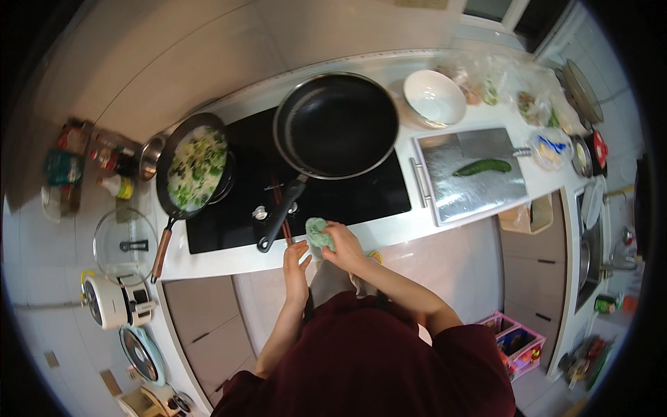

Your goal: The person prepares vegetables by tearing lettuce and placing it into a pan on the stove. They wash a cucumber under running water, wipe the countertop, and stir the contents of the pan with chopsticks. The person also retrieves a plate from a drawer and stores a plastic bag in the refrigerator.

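Observation:
My right hand (345, 247) grips a crumpled light-green cloth (318, 233) at the front edge of the white counter. Just left of it, my left hand (296, 266) is raised with its fingers apart and nothing visible in it. Its fingertips are close to the lower ends of dark red chopsticks (285, 229), which lie across the black cooktop (239, 229); whether they touch cannot be made out. The large black frying pan (336, 127) stands on the cooktop, bare inside, its black handle (284, 213) pointing toward me and crossing above the chopsticks.
At left, a wooden-handled wok (162, 195) holds chopped greens (200, 169) in pale liquid, beside a glass lid (125, 260). To the right are a white bowl (432, 96) and a metal-faced cutting board (469, 200) with a cleaver (484, 142) and a cucumber (482, 167).

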Motion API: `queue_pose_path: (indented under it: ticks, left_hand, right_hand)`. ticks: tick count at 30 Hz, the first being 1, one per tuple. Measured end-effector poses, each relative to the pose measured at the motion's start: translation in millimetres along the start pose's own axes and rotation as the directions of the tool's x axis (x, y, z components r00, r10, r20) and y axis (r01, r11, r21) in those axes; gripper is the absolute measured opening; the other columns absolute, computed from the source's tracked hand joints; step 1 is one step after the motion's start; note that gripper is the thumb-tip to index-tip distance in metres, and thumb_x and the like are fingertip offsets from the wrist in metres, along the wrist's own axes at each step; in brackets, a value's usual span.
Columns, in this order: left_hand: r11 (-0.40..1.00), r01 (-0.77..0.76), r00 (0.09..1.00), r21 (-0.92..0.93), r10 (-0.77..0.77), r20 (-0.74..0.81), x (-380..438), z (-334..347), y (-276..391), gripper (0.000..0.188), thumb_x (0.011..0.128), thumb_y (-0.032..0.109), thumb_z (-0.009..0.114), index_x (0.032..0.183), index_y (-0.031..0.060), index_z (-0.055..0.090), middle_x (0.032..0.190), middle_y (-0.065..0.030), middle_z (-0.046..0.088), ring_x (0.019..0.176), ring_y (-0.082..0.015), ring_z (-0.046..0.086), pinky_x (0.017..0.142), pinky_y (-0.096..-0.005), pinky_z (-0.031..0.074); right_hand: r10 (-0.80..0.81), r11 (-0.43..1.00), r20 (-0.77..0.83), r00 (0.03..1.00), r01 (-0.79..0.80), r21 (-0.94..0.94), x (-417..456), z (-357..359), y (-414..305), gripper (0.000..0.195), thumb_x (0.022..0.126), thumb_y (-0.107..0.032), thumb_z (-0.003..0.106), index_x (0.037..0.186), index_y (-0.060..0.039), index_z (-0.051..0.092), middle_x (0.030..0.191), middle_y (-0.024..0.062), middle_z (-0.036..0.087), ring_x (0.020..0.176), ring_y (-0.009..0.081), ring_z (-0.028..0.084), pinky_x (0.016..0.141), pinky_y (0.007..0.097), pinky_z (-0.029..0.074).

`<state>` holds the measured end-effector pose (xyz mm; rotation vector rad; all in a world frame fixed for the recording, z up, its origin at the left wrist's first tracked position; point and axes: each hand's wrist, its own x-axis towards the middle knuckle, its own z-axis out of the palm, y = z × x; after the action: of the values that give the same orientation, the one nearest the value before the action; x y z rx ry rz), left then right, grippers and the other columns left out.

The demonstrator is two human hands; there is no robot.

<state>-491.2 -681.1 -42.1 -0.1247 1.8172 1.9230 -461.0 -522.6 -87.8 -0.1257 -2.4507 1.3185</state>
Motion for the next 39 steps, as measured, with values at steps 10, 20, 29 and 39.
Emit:
queue_pose_path:
  ticks: [10,20,29,39]
  left_hand:
    - [0.96,0.094,0.985,-0.264,-0.128,-0.117,-17,-86,-13,0.044,0.101,0.024,0.045,0.142,0.0113,0.031,0.126,-0.0076,0.05,0.114,-0.0187,0.052,0.096,-0.0328,0.044]
    - [0.584,-0.07,0.748,0.809,0.567,-0.345,8,-260,60,0.055,0.083,0.012,0.063,0.134,0.004,0.043,0.125,-0.0203,0.054,0.112,-0.0363,0.054,0.094,-0.0396,0.044]
    - [0.246,0.316,0.761,0.916,0.511,-0.399,126,-306,-36,0.078,0.091,0.05,0.046,0.151,0.0083,0.018,0.155,-0.0266,0.005,0.144,-0.0406,0.003,0.11,-0.063,0.002]
    - [0.432,-0.042,0.726,0.901,0.633,-0.269,82,-261,10,0.07,0.09,0.035,0.057,0.145,0.0003,0.031,0.152,-0.0292,0.013,0.142,-0.0425,0.01,0.11,-0.061,0.0]
  right_hand:
    - [-0.039,0.948,0.41,0.911,-0.096,0.305,-1,69,-101,0.035,0.082,-0.019,0.067,0.107,-0.0012,0.05,0.116,0.0242,0.056,0.101,0.0392,0.057,0.088,0.0439,0.047]
    - [-0.095,0.964,0.652,0.752,-0.095,0.249,27,158,-151,0.047,0.086,-0.022,0.064,0.126,-0.0025,0.049,0.135,0.0177,0.047,0.123,0.0333,0.049,0.1,0.0399,0.042]
    - [0.051,0.97,0.667,0.743,-0.196,0.144,38,162,-166,0.035,0.087,-0.014,0.061,0.119,-0.0026,0.052,0.112,0.0154,0.06,0.096,0.0291,0.064,0.078,0.0374,0.052]
    - [0.09,0.996,0.322,0.943,-0.093,-0.003,37,141,-93,0.024,0.087,-0.012,0.059,0.109,-0.0025,0.058,0.101,0.0156,0.064,0.086,0.0286,0.066,0.076,0.0374,0.051]
